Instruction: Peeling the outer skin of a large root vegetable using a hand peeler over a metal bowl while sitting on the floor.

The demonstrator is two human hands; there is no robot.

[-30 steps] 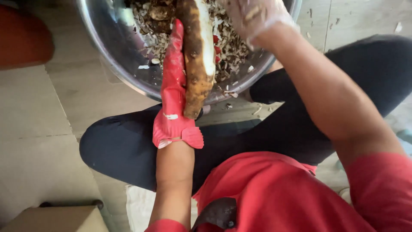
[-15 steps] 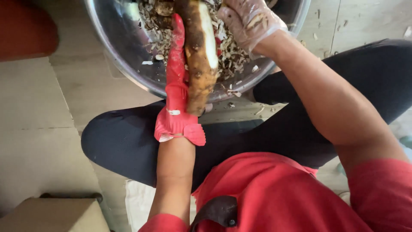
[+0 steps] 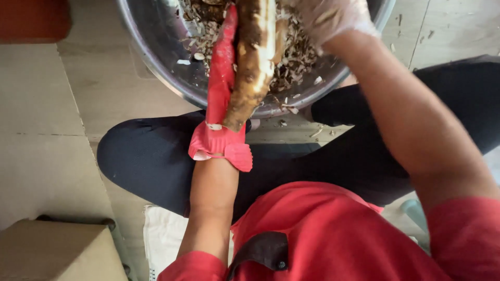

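My left hand (image 3: pixel 221 78), in a red rubber glove, holds a long brown root (image 3: pixel 253 62) from beneath, over a large metal bowl (image 3: pixel 156 57). The root is partly peeled, with a pale strip along its upper side, and its tapered end points toward me. My right hand (image 3: pixel 333 18), in a thin clear glove, rests closed on the root's far part at the frame's top edge; whether it holds a tool there is hidden. Peelings (image 3: pixel 297 52) lie inside the bowl.
The bowl stands on pale floor tiles (image 3: pixel 47 130) in front of my crossed legs in black trousers (image 3: pixel 151 156). A red-brown object (image 3: pixel 31 18) sits at the top left. A cardboard box (image 3: pixel 52 255) lies at the bottom left beside a white cloth (image 3: pixel 161 239).
The view has shifted slightly, so the bowl and root sit higher in the frame. My right hand has slid further up along the root. My left hand keeps its grip.
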